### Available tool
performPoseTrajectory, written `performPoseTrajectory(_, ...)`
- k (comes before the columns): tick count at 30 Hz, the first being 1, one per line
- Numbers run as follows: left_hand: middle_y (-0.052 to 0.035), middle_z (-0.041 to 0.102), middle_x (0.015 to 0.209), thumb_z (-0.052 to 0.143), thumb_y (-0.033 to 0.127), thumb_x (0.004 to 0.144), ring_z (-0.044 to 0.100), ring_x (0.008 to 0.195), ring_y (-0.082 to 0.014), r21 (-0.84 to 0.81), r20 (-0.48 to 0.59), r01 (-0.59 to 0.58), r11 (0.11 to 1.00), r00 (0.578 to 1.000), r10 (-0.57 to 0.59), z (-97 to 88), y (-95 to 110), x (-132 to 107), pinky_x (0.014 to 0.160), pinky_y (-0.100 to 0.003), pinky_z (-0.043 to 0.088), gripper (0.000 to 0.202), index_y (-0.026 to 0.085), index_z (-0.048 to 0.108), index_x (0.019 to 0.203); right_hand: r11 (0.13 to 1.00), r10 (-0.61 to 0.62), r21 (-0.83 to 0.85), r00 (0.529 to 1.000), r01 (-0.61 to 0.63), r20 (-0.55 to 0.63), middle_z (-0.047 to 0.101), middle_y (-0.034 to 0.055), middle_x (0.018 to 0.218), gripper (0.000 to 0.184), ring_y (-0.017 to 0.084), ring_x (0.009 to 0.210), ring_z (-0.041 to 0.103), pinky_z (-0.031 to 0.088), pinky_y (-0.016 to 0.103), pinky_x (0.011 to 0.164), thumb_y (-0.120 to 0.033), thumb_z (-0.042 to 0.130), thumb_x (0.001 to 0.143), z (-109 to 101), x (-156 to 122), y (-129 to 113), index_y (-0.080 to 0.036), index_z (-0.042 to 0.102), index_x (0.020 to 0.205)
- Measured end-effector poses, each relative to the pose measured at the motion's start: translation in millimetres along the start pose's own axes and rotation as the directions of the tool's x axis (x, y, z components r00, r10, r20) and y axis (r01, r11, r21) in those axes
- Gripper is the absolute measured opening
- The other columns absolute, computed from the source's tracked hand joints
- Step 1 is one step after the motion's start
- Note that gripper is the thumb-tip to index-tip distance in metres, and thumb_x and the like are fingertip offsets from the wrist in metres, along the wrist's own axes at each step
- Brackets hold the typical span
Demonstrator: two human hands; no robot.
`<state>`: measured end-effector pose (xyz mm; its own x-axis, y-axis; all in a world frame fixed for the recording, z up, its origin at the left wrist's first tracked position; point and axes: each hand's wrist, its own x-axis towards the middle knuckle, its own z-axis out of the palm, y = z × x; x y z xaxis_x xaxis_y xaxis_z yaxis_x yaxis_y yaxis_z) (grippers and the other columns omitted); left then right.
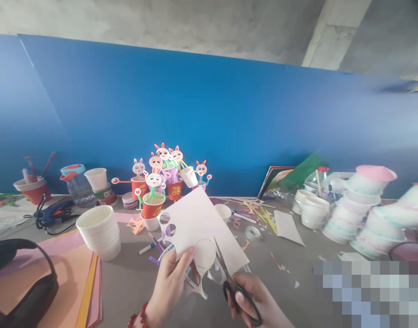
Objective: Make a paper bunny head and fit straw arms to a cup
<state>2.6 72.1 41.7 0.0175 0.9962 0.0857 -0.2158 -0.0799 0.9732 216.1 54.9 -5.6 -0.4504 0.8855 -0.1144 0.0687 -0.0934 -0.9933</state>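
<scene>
My left hand (176, 273), with a red bead bracelet at the wrist, pinches a sheet of white paper (202, 214) between thumb and fingers. Round holes are cut along the sheet's left edge. A drawn circle (205, 254) lies near its lower edge, partly cut around. My right hand (251, 294) grips black-handled scissors (225, 269), whose blades point up and left at the circle's right side. Offcuts of white paper (198, 290) hang or lie below the sheet; which, I cannot tell.
Paper cups (101, 234) are stacked left of the sheet. Behind it stand red cups (153, 210) with rabbit faces. Left are headphones (46, 282), coloured paper (74, 282) and a glue gun (58, 212). Right are clear tape (253, 233), white tubs (314, 212) and painted cup stacks (348, 218).
</scene>
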Motion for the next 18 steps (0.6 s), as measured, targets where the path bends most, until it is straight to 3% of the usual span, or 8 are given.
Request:
performPoseTrajectory(4,0.0027,0.056,0.052,0.068,0.057,0.081,0.051,0.044,-0.0124,0.012,-0.015,-0.010,1.000,1.000,0.010,0.2,-1,1,0.045,-0.022,0.043,0.044,0.018,0.059,0.063,1.000,-0.014,0.006,1.000,0.014,0.014,0.059,-0.0003,0.059,0.073,0.001,0.033,0.035,0.025,0.014,0.031,-0.088,0.056,0.069,-1,-1,3,-0.015,0.056,0.075)
performPoseTrajectory(8,0.0008,0.054,0.048,0.064,0.050,0.086,0.050,0.047,-0.0142,0.265,-0.099,-0.140,0.954,0.980,0.171,-4.9,-5,-1,0.049,-0.024,0.041,0.043,0.020,0.055,0.055,1.000,-0.014,0.008,0.999,0.014,0.051,0.060,0.0015,0.060,0.072,0.001,0.033,0.037,0.022,0.014,0.031,-0.086,0.054,0.073,1,-2,1,-0.015,0.056,0.076)
performPoseTrajectory(12,-0.0017,0.055,0.047,0.068,0.040,0.082,0.051,0.050,-0.0159,0.446,-0.091,-0.209,0.870,0.957,0.276,-9.5,-6,-5,0.056,-0.026,0.042,0.041,0.021,0.055,0.047,1.000,-0.031,-0.002,0.998,0.031,0.060,0.060,0.0018,0.064,0.068,0.001,0.034,0.038,0.023,0.013,0.031,-0.083,0.052,0.078,4,-3,-3,-0.015,0.055,0.078)
performPoseTrajectory(14,-0.0011,0.054,0.046,0.069,0.043,0.081,0.050,0.048,-0.0157,0.404,-0.110,-0.181,0.897,0.964,0.244,-7.8,-4,-5,0.054,-0.026,0.043,0.042,0.021,0.054,0.049,0.999,-0.044,0.001,0.997,0.044,0.057,0.060,0.0015,0.065,0.068,0.001,0.034,0.039,0.024,0.013,0.032,-0.083,0.052,0.077,5,-3,-4,-0.015,0.055,0.078)
performPoseTrajectory(16,0.0007,0.054,0.047,0.070,0.051,0.078,0.049,0.045,-0.0146,0.247,-0.121,-0.102,0.964,0.984,0.135,-3.2,0,-4,0.047,-0.025,0.042,0.040,0.020,0.057,0.056,0.999,-0.047,0.001,0.998,0.047,0.048,0.060,0.0012,0.065,0.069,0.001,0.035,0.039,0.025,0.012,0.032,-0.085,0.052,0.076,5,-3,-3,-0.016,0.054,0.077)
performPoseTrajectory(18,0.0017,0.055,0.049,0.072,0.059,0.075,0.049,0.042,-0.0132,0.097,-0.055,-0.002,0.995,0.998,0.008,2.4,4,-4,0.042,-0.024,0.042,0.044,0.019,0.060,0.062,0.998,-0.054,-0.016,0.998,0.054,0.033,0.058,0.0000,0.062,0.071,0.001,0.034,0.039,0.027,0.013,0.031,-0.086,0.052,0.074,5,-1,-3,-0.016,0.054,0.075)
